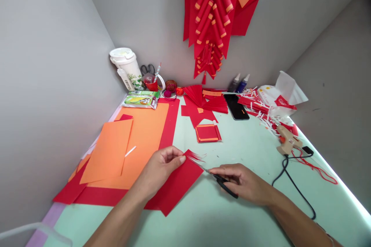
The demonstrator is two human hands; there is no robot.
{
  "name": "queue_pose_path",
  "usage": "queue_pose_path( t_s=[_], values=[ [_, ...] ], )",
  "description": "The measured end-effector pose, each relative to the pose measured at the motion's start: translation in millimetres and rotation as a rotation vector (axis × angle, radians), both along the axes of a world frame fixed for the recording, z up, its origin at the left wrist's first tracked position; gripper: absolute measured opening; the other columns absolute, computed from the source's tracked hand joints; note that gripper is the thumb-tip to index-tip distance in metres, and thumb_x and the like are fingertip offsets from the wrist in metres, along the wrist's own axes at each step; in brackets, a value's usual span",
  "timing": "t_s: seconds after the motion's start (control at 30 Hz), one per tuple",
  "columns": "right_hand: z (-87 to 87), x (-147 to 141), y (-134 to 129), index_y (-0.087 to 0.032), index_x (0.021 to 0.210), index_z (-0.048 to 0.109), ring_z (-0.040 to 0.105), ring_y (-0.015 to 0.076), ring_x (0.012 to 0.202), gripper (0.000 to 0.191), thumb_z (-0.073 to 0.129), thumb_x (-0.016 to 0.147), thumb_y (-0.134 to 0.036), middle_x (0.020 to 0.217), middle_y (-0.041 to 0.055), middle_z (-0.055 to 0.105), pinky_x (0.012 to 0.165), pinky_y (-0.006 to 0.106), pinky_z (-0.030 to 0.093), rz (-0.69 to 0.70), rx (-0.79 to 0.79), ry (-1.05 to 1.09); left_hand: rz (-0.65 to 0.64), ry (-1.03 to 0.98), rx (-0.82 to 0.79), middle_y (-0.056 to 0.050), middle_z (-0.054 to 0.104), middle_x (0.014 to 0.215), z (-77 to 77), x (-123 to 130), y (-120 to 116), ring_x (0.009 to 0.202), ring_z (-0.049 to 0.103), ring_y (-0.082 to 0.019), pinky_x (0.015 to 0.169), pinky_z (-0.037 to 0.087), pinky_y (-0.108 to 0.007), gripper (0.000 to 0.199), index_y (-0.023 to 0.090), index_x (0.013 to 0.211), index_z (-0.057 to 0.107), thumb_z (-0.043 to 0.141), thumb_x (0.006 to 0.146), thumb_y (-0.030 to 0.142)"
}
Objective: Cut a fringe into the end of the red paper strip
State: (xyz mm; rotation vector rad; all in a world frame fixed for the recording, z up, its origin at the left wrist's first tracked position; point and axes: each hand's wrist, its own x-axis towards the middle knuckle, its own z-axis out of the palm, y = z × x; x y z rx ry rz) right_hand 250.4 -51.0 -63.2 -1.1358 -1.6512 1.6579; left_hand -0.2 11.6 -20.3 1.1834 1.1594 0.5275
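My left hand (168, 164) pinches the upper corner of a sheet of red paper (181, 183) between thumb and fingers. Thin cut strips fringe that sheet's top edge. In my right hand (242, 181) is a pair of scissors (222, 183) with black handles, its blades at the fringed edge of the paper. How far the blades are apart is too small to tell. Just beyond lies a small stack of red pieces with orange borders (208, 133).
Large orange sheets (108, 150) lie over red ones at left. A glue gun (288, 139) with a dark cord, white paper scraps (268, 119) and a phone (236, 107) are at right. Against the back wall stand a white cup (127, 67) and two small bottles (242, 83); red paper firecrackers (211, 11) hang above.
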Motion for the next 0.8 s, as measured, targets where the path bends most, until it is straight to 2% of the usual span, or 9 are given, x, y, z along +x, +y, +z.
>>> queue_pose_path(
  t_s=[0.13,0.4,0.8],
  values=[
    [-1.4,0.9,0.6,-0.021,0.120,0.060,0.055,0.0118,0.071,0.039,0.054,0.082,-0.015,0.092,0.0041,0.062,0.061,0.021,0.047,-0.002,0.004,-0.009,0.001,-0.002,-0.016,0.005,0.050,0.067,-0.4,-0.5,0.0,0.059,0.044,-0.009,0.056,0.035,-0.020,0.025,0.018,0.074,0.053,0.060,0.077,0.042],
    [2.2,-4.3,-1.2,-0.023,0.121,0.059,0.062,0.0130,0.081,0.045,0.053,0.080,-0.007,0.101,0.0045,0.064,0.069,0.022,0.050,-0.029,-0.028,0.044,0.020,0.020,-0.047,0.005,0.052,0.065,6.4,6.2,-2.9,0.057,0.044,-0.007,0.055,0.035,-0.018,0.024,0.017,0.074,0.054,0.062,0.077,0.039],
    [0.4,-1.4,0.4,-0.021,0.120,0.060,0.062,0.0128,0.079,0.039,0.055,0.082,-0.012,0.097,0.0045,0.064,0.067,0.021,0.051,-0.019,-0.007,0.023,0.027,0.012,-0.083,0.006,0.052,0.064,7.9,6.9,-3.7,0.055,0.045,-0.007,0.052,0.035,-0.018,0.023,0.017,0.075,0.054,0.062,0.076,0.039]
  ],
)
